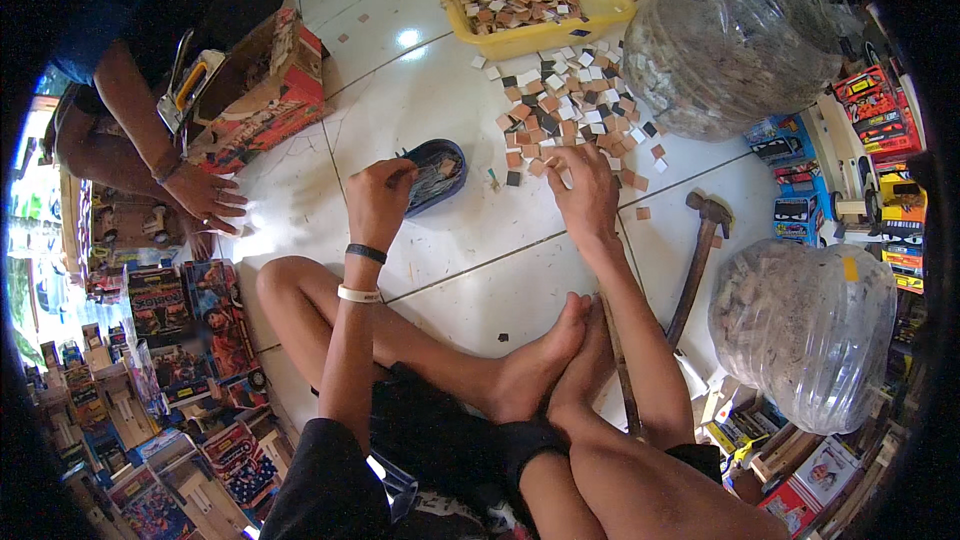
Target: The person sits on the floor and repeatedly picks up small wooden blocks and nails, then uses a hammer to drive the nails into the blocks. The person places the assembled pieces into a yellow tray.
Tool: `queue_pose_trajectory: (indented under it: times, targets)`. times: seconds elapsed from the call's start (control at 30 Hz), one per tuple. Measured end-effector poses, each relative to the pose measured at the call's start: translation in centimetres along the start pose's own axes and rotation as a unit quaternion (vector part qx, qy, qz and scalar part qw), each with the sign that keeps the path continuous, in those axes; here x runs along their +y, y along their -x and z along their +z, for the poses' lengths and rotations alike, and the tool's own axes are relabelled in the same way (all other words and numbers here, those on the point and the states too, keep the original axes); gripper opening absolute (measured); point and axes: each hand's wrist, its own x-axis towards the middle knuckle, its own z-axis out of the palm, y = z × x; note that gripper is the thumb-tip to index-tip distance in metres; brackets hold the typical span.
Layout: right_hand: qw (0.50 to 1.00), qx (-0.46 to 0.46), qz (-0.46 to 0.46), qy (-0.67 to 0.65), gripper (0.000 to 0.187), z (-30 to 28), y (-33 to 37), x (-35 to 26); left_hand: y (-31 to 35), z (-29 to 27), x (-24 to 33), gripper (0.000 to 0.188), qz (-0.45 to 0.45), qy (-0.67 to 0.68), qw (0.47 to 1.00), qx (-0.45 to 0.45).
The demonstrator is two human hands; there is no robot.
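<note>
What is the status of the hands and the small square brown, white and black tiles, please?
Left hand at dark-blue oval container; right hand at near edge of scattered tiles; both grips unclear. Wooden-handled hammer farther right, seemingly clear.

Loose tiles (pixel 567 112) lie on the tiled floor (pixel 470 270) before a basin (pixel 520 43) of tiles, between an oval tub (pixel 440 200) to their left and a plastic bag (pixel 735 40) to their right; a claw hammer (pixel 697 265) lies left of a second plastic bag (pixel 805 340).

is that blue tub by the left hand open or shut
Open: no lid covers the blue tub by the left hand, and its inside shows from above.
</note>
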Motion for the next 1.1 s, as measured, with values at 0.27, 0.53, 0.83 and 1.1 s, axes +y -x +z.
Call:
queue_pose_trajectory:
  times: [0.27, 0.53, 0.83, 1.1]
  targets:
    - [0.982, 0.052, 0.025, -0.18, 0.033, -1.3, 2.2, -0.3, 0.7, 0.0, -0.7, 0.024, -0.043, 0.171, 0.983, 0.048]
    - [0.979, -0.024, 0.027, -0.199, 0.024, 0.4, 5.1, -0.1, 1.4, 1.0, 1.1, 0.023, -0.083, 0.331, 0.94, 0.002]
    - [0.989, -0.051, 0.024, -0.138, 0.022, 0.1, 4.8, 0.0, 4.4, 7.2, 5.9, 0.01, -0.159, 0.575, 0.799, -0.078]
    - [0.988, -0.062, 0.046, -0.132, 0.033, 0.1, 4.8, -0.1, 5.0, 9.9, 6.8, 0.014, -0.201, 0.62, 0.756, -0.058]
